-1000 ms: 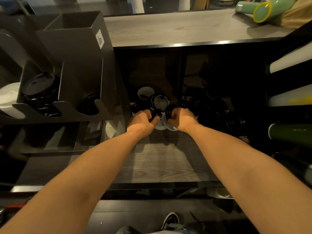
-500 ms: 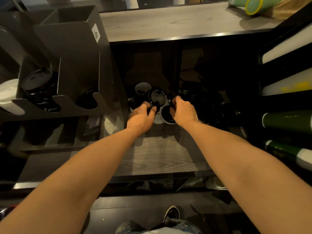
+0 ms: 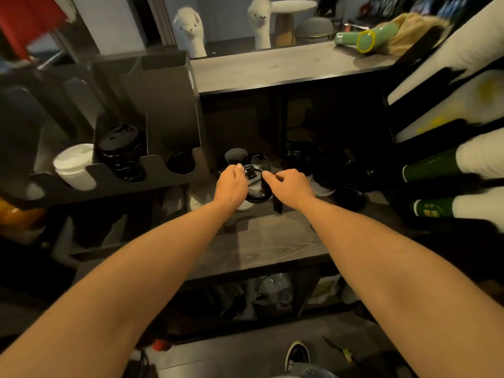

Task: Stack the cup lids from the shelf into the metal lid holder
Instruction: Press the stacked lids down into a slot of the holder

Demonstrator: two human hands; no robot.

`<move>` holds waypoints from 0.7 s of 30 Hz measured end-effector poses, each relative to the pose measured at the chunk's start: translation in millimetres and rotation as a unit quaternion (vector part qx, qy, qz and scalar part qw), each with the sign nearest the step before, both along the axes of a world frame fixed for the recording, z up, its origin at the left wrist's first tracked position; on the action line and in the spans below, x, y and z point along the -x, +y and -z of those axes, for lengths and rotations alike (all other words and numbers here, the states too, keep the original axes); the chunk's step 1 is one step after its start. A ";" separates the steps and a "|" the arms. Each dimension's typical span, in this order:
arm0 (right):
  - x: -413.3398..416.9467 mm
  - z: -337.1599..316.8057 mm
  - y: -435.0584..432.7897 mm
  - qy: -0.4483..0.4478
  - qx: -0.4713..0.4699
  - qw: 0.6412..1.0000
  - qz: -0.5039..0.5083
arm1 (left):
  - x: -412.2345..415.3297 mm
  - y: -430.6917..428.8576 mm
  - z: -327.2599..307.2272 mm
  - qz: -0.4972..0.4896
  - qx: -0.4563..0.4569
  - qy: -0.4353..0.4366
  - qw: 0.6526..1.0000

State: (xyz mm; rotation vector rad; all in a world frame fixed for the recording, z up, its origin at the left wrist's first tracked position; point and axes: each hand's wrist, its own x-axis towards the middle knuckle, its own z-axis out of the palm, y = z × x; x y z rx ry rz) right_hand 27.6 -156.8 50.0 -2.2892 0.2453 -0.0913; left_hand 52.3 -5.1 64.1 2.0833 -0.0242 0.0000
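Observation:
Both my hands reach into the middle shelf (image 3: 261, 246). My left hand (image 3: 231, 185) and my right hand (image 3: 290, 186) close in from either side on a short stack of black cup lids (image 3: 257, 193), fingers curled at its rim. More black lids (image 3: 335, 175) lie loose in the dark to the right, and a white lid (image 3: 236, 155) sits behind. The metal lid holder (image 3: 114, 181) stands to the left. Its slots hold white lids (image 3: 73, 166), a black lid stack (image 3: 121, 154) and a few black lids (image 3: 181, 162) low down.
A wooden counter top (image 3: 286, 69) runs above the shelf, carrying a green tube (image 3: 365, 39) and two white alpaca figures (image 3: 191, 31). Racked cup sleeves and green bottles (image 3: 436, 167) crowd the right side. A shoe (image 3: 297, 353) is on the floor below.
My hands have drawn closer together around the black lid stack. The view has tilted up, showing the counter's far edge and the figures.

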 end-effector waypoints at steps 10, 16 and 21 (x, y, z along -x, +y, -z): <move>57.6 -38.6 100.7 -0.027 -0.025 0.999 0.007 | 60.4 118.3 -37.5 0.148 -0.170 -0.066 0.972; 67.4 -55.6 146.9 -0.036 -0.003 0.999 -0.003 | 74.5 170.8 -55.4 0.144 -0.234 -0.120 0.954; 65.3 -72.0 170.3 -0.046 0.013 0.999 -0.009 | 78.5 194.1 -72.7 0.146 -0.280 -0.169 0.934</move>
